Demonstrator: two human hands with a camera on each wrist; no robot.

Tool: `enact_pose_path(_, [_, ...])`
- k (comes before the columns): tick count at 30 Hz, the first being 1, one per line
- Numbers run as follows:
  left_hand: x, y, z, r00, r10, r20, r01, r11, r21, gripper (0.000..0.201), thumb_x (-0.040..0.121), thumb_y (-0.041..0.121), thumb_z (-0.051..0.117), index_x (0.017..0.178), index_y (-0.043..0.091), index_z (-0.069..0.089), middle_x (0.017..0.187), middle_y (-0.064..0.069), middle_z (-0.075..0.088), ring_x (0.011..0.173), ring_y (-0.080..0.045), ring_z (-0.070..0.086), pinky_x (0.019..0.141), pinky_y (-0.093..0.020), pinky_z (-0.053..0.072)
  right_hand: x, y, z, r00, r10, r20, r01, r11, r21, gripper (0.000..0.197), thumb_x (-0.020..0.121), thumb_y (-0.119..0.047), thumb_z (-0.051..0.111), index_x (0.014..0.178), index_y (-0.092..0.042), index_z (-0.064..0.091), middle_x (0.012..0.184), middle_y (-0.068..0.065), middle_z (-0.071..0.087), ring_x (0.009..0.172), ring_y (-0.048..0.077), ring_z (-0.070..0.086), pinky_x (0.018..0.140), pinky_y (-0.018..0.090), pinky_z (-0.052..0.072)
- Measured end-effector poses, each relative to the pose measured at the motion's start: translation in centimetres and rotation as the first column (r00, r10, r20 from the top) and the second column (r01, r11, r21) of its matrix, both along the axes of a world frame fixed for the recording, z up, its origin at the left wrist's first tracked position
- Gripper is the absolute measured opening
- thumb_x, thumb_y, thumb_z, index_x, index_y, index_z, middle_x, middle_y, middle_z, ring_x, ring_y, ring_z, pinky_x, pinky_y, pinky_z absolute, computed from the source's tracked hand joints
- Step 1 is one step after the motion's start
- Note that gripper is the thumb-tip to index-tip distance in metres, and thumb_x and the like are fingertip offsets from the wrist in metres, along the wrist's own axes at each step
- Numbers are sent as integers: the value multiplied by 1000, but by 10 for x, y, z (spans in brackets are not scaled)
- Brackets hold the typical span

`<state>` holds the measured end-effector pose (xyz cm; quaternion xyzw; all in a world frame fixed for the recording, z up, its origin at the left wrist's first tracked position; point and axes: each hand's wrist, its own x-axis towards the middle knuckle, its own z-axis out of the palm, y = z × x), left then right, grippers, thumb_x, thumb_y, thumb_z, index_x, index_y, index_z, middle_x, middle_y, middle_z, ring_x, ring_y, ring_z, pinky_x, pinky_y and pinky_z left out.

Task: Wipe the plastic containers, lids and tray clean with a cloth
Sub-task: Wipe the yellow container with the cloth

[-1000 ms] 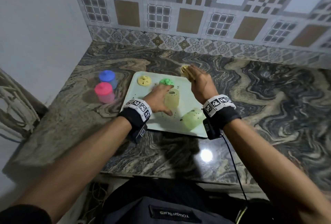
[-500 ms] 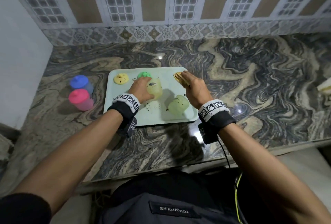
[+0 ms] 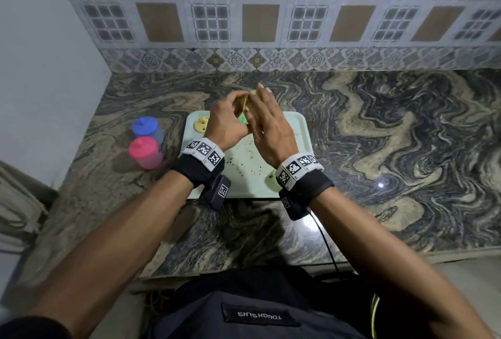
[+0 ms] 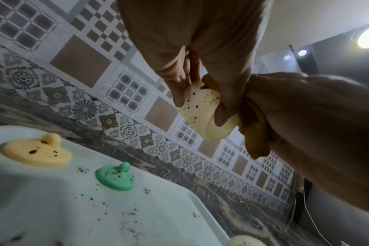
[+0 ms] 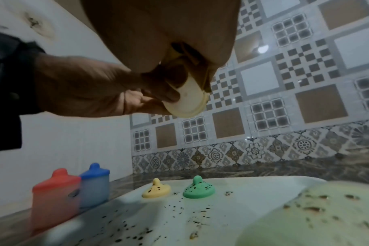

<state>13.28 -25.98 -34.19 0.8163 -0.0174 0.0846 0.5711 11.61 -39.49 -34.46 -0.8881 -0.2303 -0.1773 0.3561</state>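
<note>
- Where the counter (image 3: 379, 132) meets the plain wall on your left, a blue-lidded container (image 3: 147, 128) and a pink-lidded container (image 3: 145, 152) stand upright, just beside each other and off the tray (image 3: 298, 132); nothing blocks them.
- On the tray's far left, a yellow lid (image 4: 37, 150) lies knob up, with a few dark specks on it; the green lid (image 4: 116, 177) sits near it to the right, speckled more densely.
- The pale tray floor around both lids carries scattered dark specks; from the head view your hands cover much of its far half.
- Above the tray, your left hand (image 3: 226, 119) grips the small yellowish container (image 4: 202, 113), fingers and thumb curled round its body; it is lifted clear of the tray, tilted, dark-spotted on one side.
- Your right hand (image 3: 267, 124) presses the tan cloth (image 4: 255, 138) against that container, fingers curled round the cloth.
- At the tray's near right, a pale green container (image 5: 318, 214) lies speckled, partly hidden by your right wrist in the head view.
</note>
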Motion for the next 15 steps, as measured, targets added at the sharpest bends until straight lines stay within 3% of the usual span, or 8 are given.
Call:
enact_pose_path(3, [-1,3,8,999,-18,47,19,999,-32,60,58,13,81,114,24,60,103,0,73,97,-9,70,91,-36,56,9,5,-5,999,-15,51,13,999,44,44,103,-24,43,143,-7,44,157,14,31,147,27,26,117,25,21])
enact_pose_path(5, [-2,4,13,994,-33,103,37,998,-42,61,60,14,83,116,19,61,102,-1,73,96,-8,70,91,-33,56,13,4,-6,998,-2,66,-6,993,115,43,103,-21,42,144,-5,44,156,15,31,146,27,27,118,28,24])
enact_pose_path(8, [2,5,16,993,-52,103,59,996,-64,68,60,6,87,121,11,58,101,-2,71,93,-9,70,88,-28,56,14,5,-1,999,-6,-44,19,953,303,42,104,-20,41,144,-6,43,156,10,34,146,20,30,119,30,26])
enact_pose_path(10, [4,8,17,995,-61,79,68,994,-90,74,57,5,88,123,11,56,103,-1,68,95,-10,70,89,-31,57,15,5,7,989,-25,-144,84,904,418,42,104,-24,41,143,-9,46,150,7,44,141,15,38,117,30,31])
enact_pose_path(14, [7,9,16,993,-79,92,95,978,-184,74,58,-6,85,122,11,50,111,-6,63,99,-13,66,91,-36,55,28,0,24,943,-7,-333,198,816,544,45,103,-36,38,139,-12,53,126,5,65,108,11,62,89,25,49])
enact_pose_path(15, [8,8,17,989,-97,107,114,978,-173,76,60,-4,84,124,13,48,115,-7,61,100,-13,65,90,-37,56,29,-1,28,940,6,-341,190,820,540,46,103,-36,39,141,-13,50,129,6,63,109,13,62,89,23,48])
